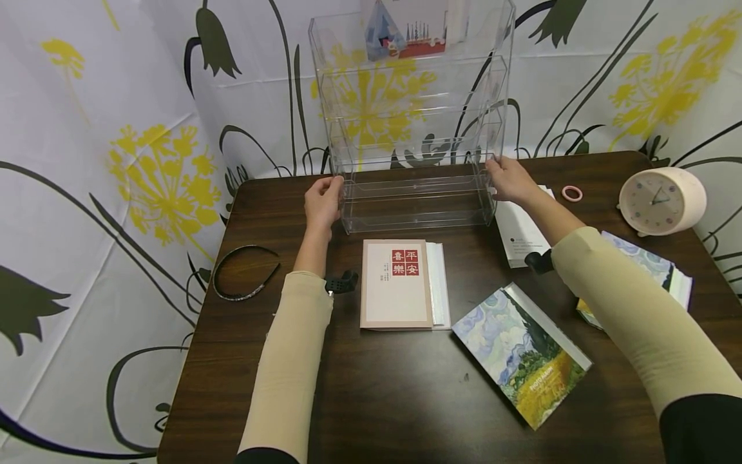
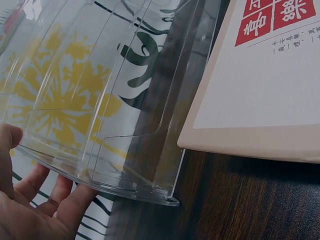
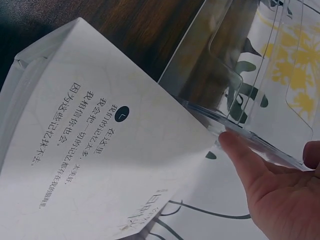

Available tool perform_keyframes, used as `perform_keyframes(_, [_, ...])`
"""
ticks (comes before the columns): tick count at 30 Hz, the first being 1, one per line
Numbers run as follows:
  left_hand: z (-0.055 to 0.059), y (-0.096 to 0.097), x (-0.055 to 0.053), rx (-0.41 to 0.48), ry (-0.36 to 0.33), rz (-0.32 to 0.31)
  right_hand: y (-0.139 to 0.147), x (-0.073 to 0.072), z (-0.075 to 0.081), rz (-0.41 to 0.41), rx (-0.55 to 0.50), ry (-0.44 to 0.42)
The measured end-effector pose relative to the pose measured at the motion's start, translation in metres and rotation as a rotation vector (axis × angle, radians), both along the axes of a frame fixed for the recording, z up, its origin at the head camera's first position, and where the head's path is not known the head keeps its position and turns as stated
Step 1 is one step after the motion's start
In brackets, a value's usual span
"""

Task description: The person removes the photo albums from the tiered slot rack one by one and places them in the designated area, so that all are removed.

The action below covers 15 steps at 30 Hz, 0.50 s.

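A clear plastic tiered rack (image 1: pixel 414 222) stands upright at the back of the table. My left hand (image 1: pixel 323 201) grips its left side edge low down; in the left wrist view, the thumb and fingers lie on either side of the rack's rim (image 2: pixel 107 186). On the opposite side, my right hand (image 1: pixel 510 180) holds the right edge, and the right wrist view has its fingers against the side panel (image 3: pixel 250 137). A picture-covered item (image 1: pixel 414 32) sits in the top tier. Just in front of the rack lies a cream book (image 1: pixel 397 296) with red characters.
A photo album (image 1: pixel 522 354) with a painted cover lies at front right, another (image 1: pixel 637 258) partly under the right forearm. A white book (image 1: pixel 518 232) rests beside the rack. Further right are a pink ring (image 1: pixel 571 193) and an alarm clock (image 1: pixel 661 200). A headband (image 1: pixel 243 296) lies left.
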<state>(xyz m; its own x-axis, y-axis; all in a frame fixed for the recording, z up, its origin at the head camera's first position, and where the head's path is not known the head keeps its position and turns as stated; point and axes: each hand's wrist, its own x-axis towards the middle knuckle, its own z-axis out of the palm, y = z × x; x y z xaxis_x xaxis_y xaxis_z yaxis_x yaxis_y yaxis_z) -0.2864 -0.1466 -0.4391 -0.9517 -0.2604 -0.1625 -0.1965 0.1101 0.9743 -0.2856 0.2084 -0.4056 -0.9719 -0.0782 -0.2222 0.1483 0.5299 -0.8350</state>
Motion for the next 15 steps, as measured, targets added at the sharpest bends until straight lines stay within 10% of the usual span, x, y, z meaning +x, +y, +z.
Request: perform_keyframes(15, [-0.0074, 0.0014, 0.0014, -0.022, 0.057, 0.030, -0.0022, -0.0028, -0.0005, -0.024, -0.010, -0.046])
